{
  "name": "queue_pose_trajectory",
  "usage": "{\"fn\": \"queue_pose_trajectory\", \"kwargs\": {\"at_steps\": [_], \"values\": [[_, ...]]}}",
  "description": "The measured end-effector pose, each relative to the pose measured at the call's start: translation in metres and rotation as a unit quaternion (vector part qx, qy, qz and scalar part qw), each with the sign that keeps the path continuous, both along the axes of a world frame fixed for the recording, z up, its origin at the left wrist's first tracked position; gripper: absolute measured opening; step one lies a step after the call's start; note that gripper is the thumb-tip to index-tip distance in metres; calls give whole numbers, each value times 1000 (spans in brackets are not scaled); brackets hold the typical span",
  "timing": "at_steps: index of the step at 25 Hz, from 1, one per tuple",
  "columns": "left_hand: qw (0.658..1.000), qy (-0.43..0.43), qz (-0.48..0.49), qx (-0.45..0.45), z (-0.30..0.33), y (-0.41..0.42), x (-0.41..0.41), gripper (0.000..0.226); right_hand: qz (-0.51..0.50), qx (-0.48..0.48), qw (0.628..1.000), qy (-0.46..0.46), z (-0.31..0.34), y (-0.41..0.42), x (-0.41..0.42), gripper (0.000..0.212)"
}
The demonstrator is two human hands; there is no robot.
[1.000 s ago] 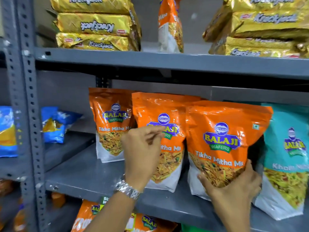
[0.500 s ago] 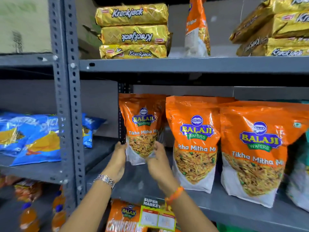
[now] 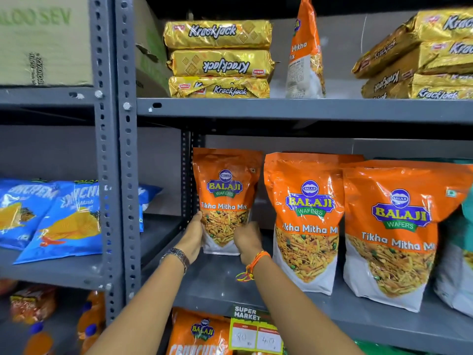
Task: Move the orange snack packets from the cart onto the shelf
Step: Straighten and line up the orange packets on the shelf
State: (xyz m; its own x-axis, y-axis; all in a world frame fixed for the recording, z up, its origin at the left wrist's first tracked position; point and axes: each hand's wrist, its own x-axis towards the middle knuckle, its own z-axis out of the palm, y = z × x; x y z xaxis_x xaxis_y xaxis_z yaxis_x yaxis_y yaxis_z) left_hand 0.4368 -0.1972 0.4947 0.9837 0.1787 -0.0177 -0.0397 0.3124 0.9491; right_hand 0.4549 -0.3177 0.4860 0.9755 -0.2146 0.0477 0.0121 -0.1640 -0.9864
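Note:
Three orange Balaji Tikha Mitha Mix packets stand upright on the grey middle shelf (image 3: 217, 280). The leftmost packet (image 3: 226, 185) stands at the back by the rear upright. My left hand (image 3: 193, 235) presses its lower left side and my right hand (image 3: 247, 238) grips its lower right side. The middle packet (image 3: 305, 221) and the right packet (image 3: 394, 234) stand nearer the front, untouched. The cart is out of view.
Gold Krackjack packs (image 3: 218, 60) and another orange packet (image 3: 304, 49) sit on the upper shelf. Blue snack bags (image 3: 58, 219) lie in the left bay behind the grey upright (image 3: 125, 175). A teal packet (image 3: 467, 226) stands at far right. A price tag (image 3: 253, 331) hangs below.
Both hands left the middle and right packets and moved to the leftmost packet, now holding its lower sides. The camera view shifted left and closer.

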Motion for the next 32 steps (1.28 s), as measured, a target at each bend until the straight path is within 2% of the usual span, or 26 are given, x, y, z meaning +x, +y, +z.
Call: {"fn": "queue_pose_trajectory", "kwargs": {"at_steps": [6,9,11,13,15,17,19,21,23,25,28,32], "values": [[999,-5,8,37,-6,1,7,43,-17,-18,999,-23,-6,4,-6,39],[1000,0,2,13,-10,5,7,44,-15,-25,999,-23,-4,2,-9,37],[1000,-5,-4,6,-8,5,3,43,3,-24,999,-29,1,2,-23,30],[999,-16,8,36,-7,4,-8,39,47,3,998,-48,4,-2,-48,23],[994,-54,50,79,-12,-1,-24,26,95,47,991,-82,-5,-16,-80,43],[986,-114,71,95,-21,-10,-43,22,97,65,982,-146,-23,-38,-120,62],[983,-135,47,114,-29,-26,-60,30,25,38,966,-254,-38,-64,-156,66],[982,-127,-8,137,-31,-46,-69,35,-78,-10,947,-311,-46,-88,-175,73],[977,-126,-61,163,-33,-70,-71,43,-154,-33,948,-278,-49,-111,-178,84],[970,-125,-104,182,-35,-95,-73,49,-163,-88,959,-214,-46,-128,-174,85],[951,-137,-136,241,-41,-123,-73,47,-117,-124,973,-155,-49,-138,-164,75],[950,-139,-108,258,-44,-131,-71,57,-71,-146,972,-170,-51,-137,-161,52]]}}
